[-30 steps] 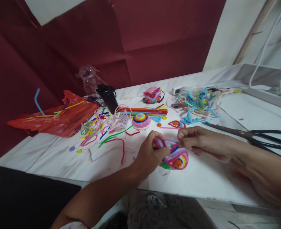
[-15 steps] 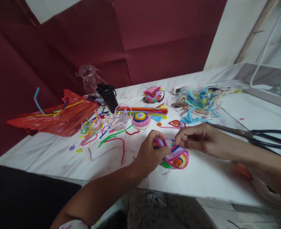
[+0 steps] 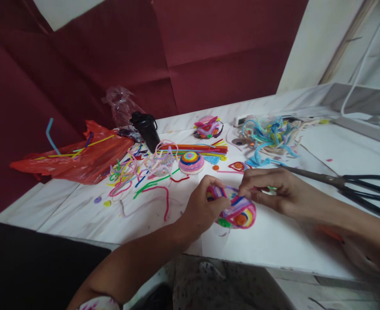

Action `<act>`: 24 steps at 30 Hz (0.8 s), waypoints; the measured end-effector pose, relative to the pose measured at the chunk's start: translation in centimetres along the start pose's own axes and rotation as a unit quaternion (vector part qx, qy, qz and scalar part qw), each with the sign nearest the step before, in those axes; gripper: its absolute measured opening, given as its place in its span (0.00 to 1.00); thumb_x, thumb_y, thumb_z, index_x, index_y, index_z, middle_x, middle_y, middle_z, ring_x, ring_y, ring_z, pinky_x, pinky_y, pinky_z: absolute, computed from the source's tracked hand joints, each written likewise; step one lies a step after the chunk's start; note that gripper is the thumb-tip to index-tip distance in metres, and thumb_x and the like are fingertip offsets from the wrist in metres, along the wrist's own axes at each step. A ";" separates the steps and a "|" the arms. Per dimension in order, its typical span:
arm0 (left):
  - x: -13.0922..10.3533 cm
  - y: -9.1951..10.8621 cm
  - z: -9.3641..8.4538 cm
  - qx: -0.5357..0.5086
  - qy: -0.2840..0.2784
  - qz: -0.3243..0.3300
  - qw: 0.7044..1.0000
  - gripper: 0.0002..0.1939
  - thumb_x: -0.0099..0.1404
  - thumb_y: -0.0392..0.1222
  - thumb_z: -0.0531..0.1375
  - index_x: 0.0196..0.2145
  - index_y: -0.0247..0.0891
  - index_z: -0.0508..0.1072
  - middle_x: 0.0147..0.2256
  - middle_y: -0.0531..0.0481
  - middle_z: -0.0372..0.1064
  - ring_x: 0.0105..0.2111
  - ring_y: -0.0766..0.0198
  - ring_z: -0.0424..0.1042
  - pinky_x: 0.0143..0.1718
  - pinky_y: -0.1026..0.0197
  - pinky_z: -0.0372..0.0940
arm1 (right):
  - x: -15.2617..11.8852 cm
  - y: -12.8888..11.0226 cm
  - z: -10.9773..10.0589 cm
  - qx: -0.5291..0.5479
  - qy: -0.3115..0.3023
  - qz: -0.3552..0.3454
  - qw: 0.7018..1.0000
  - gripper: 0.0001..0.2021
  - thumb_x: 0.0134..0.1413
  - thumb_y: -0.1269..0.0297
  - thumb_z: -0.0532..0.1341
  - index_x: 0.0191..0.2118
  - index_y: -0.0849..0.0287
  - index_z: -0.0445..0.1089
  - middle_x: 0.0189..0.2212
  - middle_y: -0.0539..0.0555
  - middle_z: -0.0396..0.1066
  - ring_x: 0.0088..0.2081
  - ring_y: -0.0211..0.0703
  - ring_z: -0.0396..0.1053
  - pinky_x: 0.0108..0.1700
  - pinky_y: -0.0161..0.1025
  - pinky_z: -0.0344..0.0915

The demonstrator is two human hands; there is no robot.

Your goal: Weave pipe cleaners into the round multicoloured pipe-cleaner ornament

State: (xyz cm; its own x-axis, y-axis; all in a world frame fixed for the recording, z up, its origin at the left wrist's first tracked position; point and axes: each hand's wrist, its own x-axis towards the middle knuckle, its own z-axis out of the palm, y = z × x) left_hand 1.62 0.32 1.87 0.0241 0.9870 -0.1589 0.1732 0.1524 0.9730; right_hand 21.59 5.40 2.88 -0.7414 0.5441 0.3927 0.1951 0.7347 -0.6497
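A colourful piece made of coiled fuzzy strips [image 3: 241,217], with an orange centre in a yellow and pink ring at its right end, is held just over the white table. My left hand [image 3: 205,206] grips its left part between thumb and fingers. At its upper right edge my right hand [image 3: 262,189] is closed in a pinch; what it pinches is hidden by the fingers. A round striped dome [image 3: 191,163] lies beyond my left hand. Near my right fingertips is a small red-rimmed eye shape [image 3: 238,166].
Black-handled scissors [image 3: 341,183] lie at the right. Blue and beige strips [image 3: 273,135] are heaped behind. A black bottle [image 3: 146,131], a red plastic bag [image 3: 89,157], loose strips [image 3: 125,172] and another coiled piece [image 3: 207,128] stand or lie farther back.
My right hand has shifted slightly right, and its fingers have drawn closer together. My left hand keeps its grip on the colourful piece, which has barely moved.
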 end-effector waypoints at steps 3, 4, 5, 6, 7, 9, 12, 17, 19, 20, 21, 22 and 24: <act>0.0 0.1 0.0 0.003 0.004 0.002 1.000 0.15 0.47 0.34 0.61 0.34 0.41 0.66 0.24 0.59 0.61 0.26 0.68 0.60 0.27 0.66 0.56 | -0.3 0.2 0.1 -0.008 0.004 -0.006 1.000 0.11 0.63 0.68 0.55 0.36 0.56 0.75 0.30 0.52 0.72 0.31 0.38 0.69 0.34 0.35 0.63; 0.0 0.1 0.0 0.005 0.006 0.005 1.000 0.15 0.47 0.35 0.61 0.34 0.41 0.66 0.24 0.59 0.61 0.26 0.68 0.60 0.27 0.66 0.56 | -0.4 0.2 0.1 -0.011 0.003 -0.008 1.000 0.11 0.63 0.68 0.55 0.36 0.56 0.75 0.30 0.52 0.72 0.31 0.38 0.69 0.34 0.35 0.63; 0.0 0.1 0.0 0.006 0.007 0.008 1.000 0.15 0.47 0.35 0.61 0.34 0.41 0.66 0.24 0.59 0.61 0.26 0.68 0.60 0.27 0.66 0.56 | -0.4 0.2 0.1 -0.013 0.001 -0.009 1.000 0.11 0.63 0.67 0.55 0.36 0.56 0.75 0.30 0.52 0.73 0.31 0.38 0.69 0.34 0.34 0.63; 0.0 0.1 0.0 0.007 0.007 0.009 1.000 0.15 0.47 0.35 0.61 0.34 0.41 0.66 0.24 0.59 0.61 0.26 0.68 0.59 0.27 0.66 0.56 | -0.4 0.2 0.1 -0.013 -0.002 -0.009 1.000 0.11 0.64 0.67 0.55 0.36 0.57 0.75 0.30 0.52 0.73 0.31 0.38 0.69 0.34 0.34 0.63; 0.0 0.1 0.0 0.008 0.006 0.008 1.000 0.15 0.47 0.35 0.61 0.34 0.41 0.66 0.23 0.60 0.60 0.26 0.68 0.59 0.26 0.66 0.55 | -0.4 0.1 0.0 -0.012 -0.004 -0.007 1.000 0.11 0.64 0.67 0.55 0.36 0.57 0.75 0.31 0.52 0.73 0.31 0.38 0.69 0.35 0.34 0.63; 0.0 0.1 0.0 0.006 0.004 0.007 1.000 0.14 0.47 0.35 0.61 0.34 0.41 0.66 0.22 0.60 0.59 0.24 0.69 0.58 0.26 0.66 0.55 | -0.3 0.1 -0.1 -0.007 -0.009 0.004 1.000 0.11 0.64 0.67 0.55 0.35 0.57 0.75 0.30 0.51 0.73 0.31 0.37 0.69 0.35 0.33 0.63; 0.1 0.1 0.0 -0.003 0.000 0.004 1.000 0.14 0.46 0.35 0.61 0.34 0.41 0.66 0.21 0.61 0.59 0.23 0.69 0.58 0.25 0.67 0.54 | -0.1 0.0 -0.2 0.009 -0.010 0.042 0.999 0.10 0.63 0.65 0.56 0.33 0.57 0.74 0.29 0.51 0.73 0.31 0.38 0.68 0.34 0.34 0.63; 0.0 0.2 -0.1 -0.012 0.006 0.001 1.000 0.14 0.46 0.34 0.61 0.33 0.41 0.66 0.21 0.61 0.59 0.23 0.70 0.58 0.24 0.67 0.52 | 0.2 0.3 0.1 0.076 0.001 0.136 0.988 0.10 0.56 0.58 0.61 0.33 0.58 0.75 0.28 0.52 0.74 0.30 0.40 0.68 0.33 0.36 0.62; 0.0 0.3 0.0 -0.010 0.005 -0.004 1.000 0.14 0.46 0.34 0.61 0.33 0.41 0.66 0.21 0.61 0.59 0.23 0.70 0.58 0.24 0.67 0.52 | 0.3 0.3 0.1 0.126 0.002 0.186 0.974 0.11 0.51 0.56 0.64 0.32 0.59 0.75 0.27 0.52 0.73 0.30 0.41 0.68 0.32 0.36 0.62; -0.1 0.3 0.0 -0.008 0.006 -0.003 1.000 0.14 0.46 0.34 0.62 0.33 0.41 0.66 0.21 0.61 0.59 0.23 0.70 0.58 0.24 0.67 0.52 | 0.4 0.3 0.1 0.154 0.001 0.210 0.966 0.12 0.49 0.55 0.65 0.30 0.60 0.75 0.26 0.52 0.73 0.29 0.41 0.67 0.31 0.36 0.62; -0.1 0.2 0.0 -0.006 0.007 -0.003 1.000 0.14 0.46 0.34 0.62 0.33 0.41 0.66 0.21 0.61 0.59 0.24 0.69 0.58 0.24 0.67 0.53 | 0.6 0.3 0.1 0.179 -0.003 0.233 0.956 0.12 0.46 0.55 0.67 0.29 0.60 0.75 0.25 0.52 0.72 0.28 0.40 0.66 0.31 0.36 0.61; -0.1 0.2 0.0 -0.006 0.006 -0.004 1.000 0.14 0.46 0.34 0.62 0.33 0.41 0.66 0.21 0.61 0.59 0.24 0.69 0.58 0.24 0.67 0.53 | 0.7 0.3 0.0 0.201 -0.007 0.254 0.946 0.12 0.43 0.56 0.68 0.28 0.60 0.74 0.24 0.51 0.72 0.28 0.39 0.66 0.31 0.36 0.61; -0.1 0.1 0.0 -0.010 0.005 -0.001 1.000 0.14 0.46 0.34 0.61 0.33 0.41 0.66 0.22 0.61 0.59 0.24 0.69 0.58 0.25 0.67 0.53 | 1.0 0.3 -0.1 0.232 -0.009 0.286 0.930 0.12 0.38 0.57 0.69 0.26 0.60 0.74 0.23 0.50 0.71 0.27 0.37 0.65 0.31 0.35 0.60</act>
State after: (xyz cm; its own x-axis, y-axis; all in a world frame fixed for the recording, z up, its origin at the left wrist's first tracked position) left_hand 1.68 0.27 1.99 0.0135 0.9870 -0.1600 0.1537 0.1561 0.9757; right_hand 20.92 6.19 3.15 -0.6126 0.7824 -0.1120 0.2665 0.0710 -0.9612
